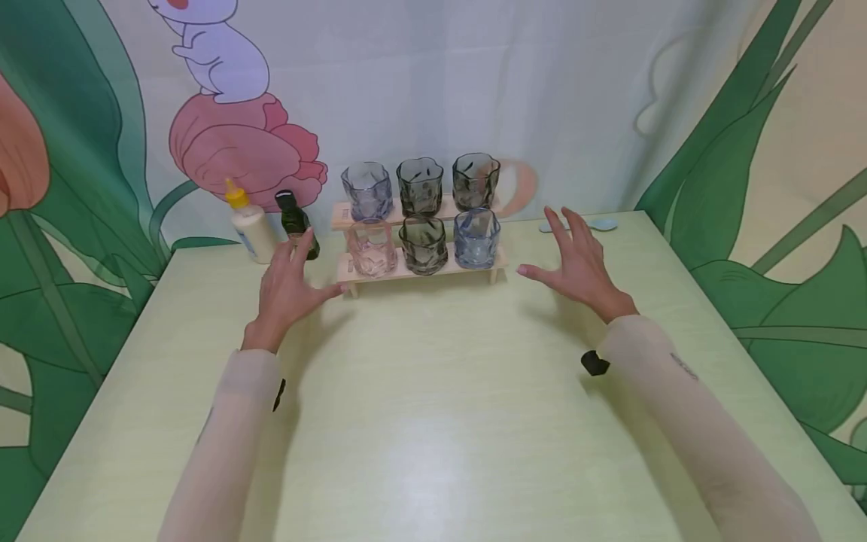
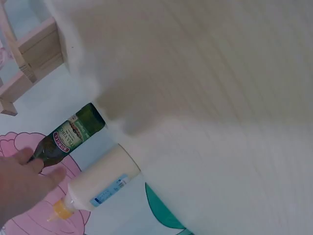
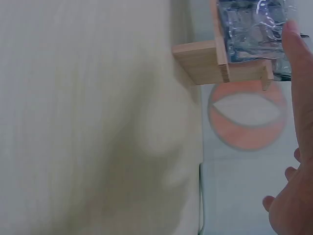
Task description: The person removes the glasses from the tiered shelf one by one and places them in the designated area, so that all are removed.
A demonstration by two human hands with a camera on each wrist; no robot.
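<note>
A two-tier wooden rack point(image 1: 501, 258) stands at the back of the table, bearing several faceted glasses. The upper tier holds a bluish-grey glass point(image 1: 367, 192) and two dark grey ones; the lower holds a pink glass point(image 1: 372, 250), a smoky olive glass point(image 1: 423, 247) and a blue glass point(image 1: 476, 239). My left hand point(image 1: 287, 282) is spread at the rack's left end, its thumb close to the lower tier; touching or apart, I cannot tell. To the right of the rack my right hand point(image 1: 576, 260) is held with fingers apart, gripping nothing.
Behind my left hand stand a green oil bottle point(image 2: 71, 134) and a cream squeeze bottle point(image 2: 105, 178) with a yellow nozzle. A light blue spoon point(image 1: 603, 224) lies at the back right, partly behind my right hand. A printed curtain point(image 1: 420, 83) hangs behind the table.
</note>
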